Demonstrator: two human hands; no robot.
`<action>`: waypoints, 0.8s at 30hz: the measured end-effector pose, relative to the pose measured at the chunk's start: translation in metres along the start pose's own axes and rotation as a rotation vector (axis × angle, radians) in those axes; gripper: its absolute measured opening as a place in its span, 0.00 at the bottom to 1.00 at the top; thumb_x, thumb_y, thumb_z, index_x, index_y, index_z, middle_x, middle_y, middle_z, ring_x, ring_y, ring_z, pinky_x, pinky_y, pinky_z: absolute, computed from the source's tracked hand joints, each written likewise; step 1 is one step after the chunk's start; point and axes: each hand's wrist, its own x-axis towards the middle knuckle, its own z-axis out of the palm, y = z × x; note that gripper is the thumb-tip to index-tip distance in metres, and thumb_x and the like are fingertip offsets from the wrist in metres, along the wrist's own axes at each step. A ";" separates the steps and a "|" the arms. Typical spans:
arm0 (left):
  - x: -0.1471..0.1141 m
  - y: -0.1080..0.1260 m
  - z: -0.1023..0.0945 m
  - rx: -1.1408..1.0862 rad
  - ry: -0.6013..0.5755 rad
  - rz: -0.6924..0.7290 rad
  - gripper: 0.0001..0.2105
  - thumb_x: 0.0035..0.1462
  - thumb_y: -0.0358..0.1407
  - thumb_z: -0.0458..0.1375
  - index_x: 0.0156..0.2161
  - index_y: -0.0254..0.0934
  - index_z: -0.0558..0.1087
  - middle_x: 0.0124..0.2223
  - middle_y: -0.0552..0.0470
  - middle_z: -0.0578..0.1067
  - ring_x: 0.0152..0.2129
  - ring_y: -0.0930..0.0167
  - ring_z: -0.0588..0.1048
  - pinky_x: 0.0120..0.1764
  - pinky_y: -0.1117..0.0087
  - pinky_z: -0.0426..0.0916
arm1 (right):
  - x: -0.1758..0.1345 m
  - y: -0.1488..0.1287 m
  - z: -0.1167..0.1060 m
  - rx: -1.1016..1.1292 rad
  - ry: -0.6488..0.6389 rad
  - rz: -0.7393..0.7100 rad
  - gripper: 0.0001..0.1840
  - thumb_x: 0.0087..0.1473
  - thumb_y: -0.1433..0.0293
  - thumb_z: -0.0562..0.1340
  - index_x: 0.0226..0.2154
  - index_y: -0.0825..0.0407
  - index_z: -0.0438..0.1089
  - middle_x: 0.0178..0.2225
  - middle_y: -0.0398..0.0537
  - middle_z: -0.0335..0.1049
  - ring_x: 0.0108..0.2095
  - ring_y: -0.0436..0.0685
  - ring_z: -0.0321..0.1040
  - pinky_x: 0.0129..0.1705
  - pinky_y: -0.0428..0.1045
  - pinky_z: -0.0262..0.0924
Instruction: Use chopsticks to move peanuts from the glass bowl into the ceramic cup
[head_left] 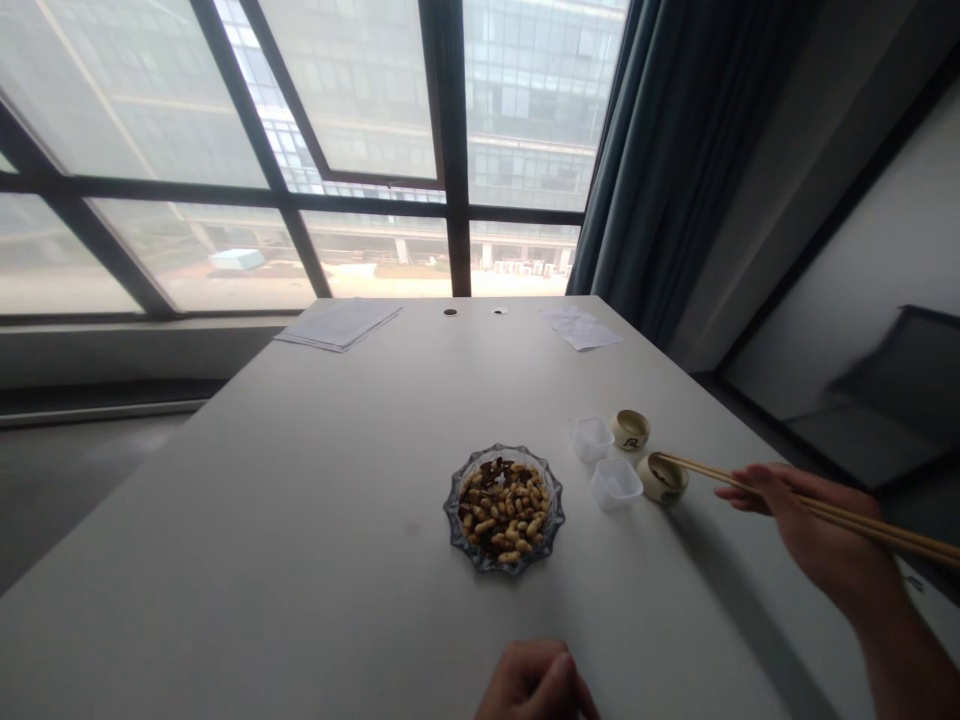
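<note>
My right hand point(825, 530) holds a pair of wooden chopsticks point(716, 472). Their tips are at the rim of a small beige ceramic cup point(664, 490), which has something dark inside. Just behind it stands a second beige cup point(631, 432) with a dark character on its side. To the left of the cups are two clear plastic cups, a nearer one point(617, 488) and a farther one point(592, 440). Peanuts in shells point(514, 515) and smaller dark pieces fill a scalloped glass dish point(556, 520). My left hand point(536, 682) rests closed at the bottom edge, nearest the dish.
The white table point(262, 560) stretches toward large windows. A stack of papers point(341, 325) lies at the far left, and a crumpled sheet point(583, 328) at the far right. Two small round holes are near the far edge. A dark curtain point(675, 140) hangs at the right.
</note>
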 end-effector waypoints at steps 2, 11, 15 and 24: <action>0.000 0.000 -0.001 0.004 -0.001 0.006 0.46 0.50 0.77 0.44 0.22 0.32 0.79 0.19 0.54 0.59 0.18 0.73 0.59 0.27 0.69 0.52 | 0.001 0.022 -0.003 0.121 0.072 0.074 0.22 0.49 0.51 0.75 0.34 0.53 0.80 0.28 0.53 0.82 0.27 0.63 0.82 0.33 0.50 0.81; 0.000 -0.003 0.001 -0.082 0.009 -0.023 0.44 0.49 0.77 0.48 0.21 0.32 0.78 0.16 0.56 0.58 0.16 0.75 0.57 0.25 0.70 0.47 | -0.015 0.047 -0.018 0.233 0.152 0.207 0.27 0.41 0.51 0.78 0.32 0.57 0.79 0.26 0.54 0.81 0.25 0.63 0.82 0.32 0.48 0.81; 0.001 -0.006 0.002 -0.108 0.010 -0.034 0.43 0.49 0.76 0.49 0.21 0.33 0.78 0.15 0.57 0.56 0.15 0.76 0.55 0.24 0.70 0.46 | -0.017 0.041 -0.029 0.230 0.193 0.181 0.26 0.42 0.51 0.78 0.32 0.56 0.78 0.26 0.53 0.81 0.25 0.62 0.82 0.31 0.47 0.81; 0.000 -0.006 0.002 -0.125 0.003 0.000 0.43 0.49 0.76 0.50 0.21 0.32 0.78 0.16 0.57 0.57 0.15 0.76 0.56 0.23 0.71 0.48 | -0.027 -0.028 0.044 0.227 -0.133 0.079 0.23 0.52 0.49 0.72 0.31 0.55 0.80 0.26 0.55 0.81 0.26 0.63 0.82 0.32 0.51 0.80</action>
